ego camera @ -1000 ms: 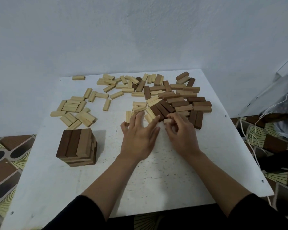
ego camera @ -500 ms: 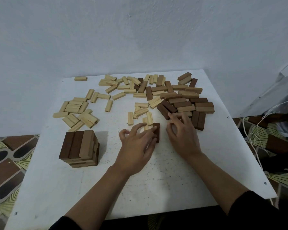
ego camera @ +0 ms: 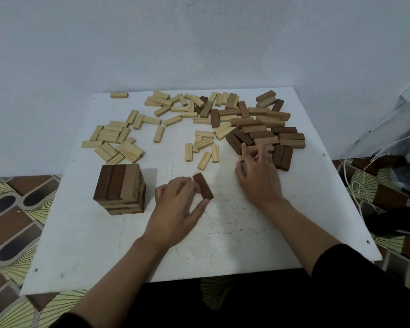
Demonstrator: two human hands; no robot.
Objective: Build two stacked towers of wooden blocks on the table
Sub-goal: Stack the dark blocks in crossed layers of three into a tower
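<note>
A short tower of dark and light wooden blocks [ego camera: 120,189] stands on the left of the white table [ego camera: 223,233]. My left hand [ego camera: 175,209] holds a dark brown block [ego camera: 202,185] between thumb and fingers, just right of the tower. My right hand [ego camera: 256,174] reaches into the near edge of the brown block pile [ego camera: 263,131], fingers curled on a small light block that is mostly hidden. Loose light blocks [ego camera: 118,143] lie scattered across the back and left.
A wall rises close behind the table. Patterned floor tiles [ego camera: 14,221] surround it. White cords and a dark bag [ego camera: 393,162] sit on the floor at the right. Bare tabletop lies in front of my hands.
My left hand has pulled a dark block out of the pile and brought it down and left toward the tower. My right hand stayed at the pile's near edge.
</note>
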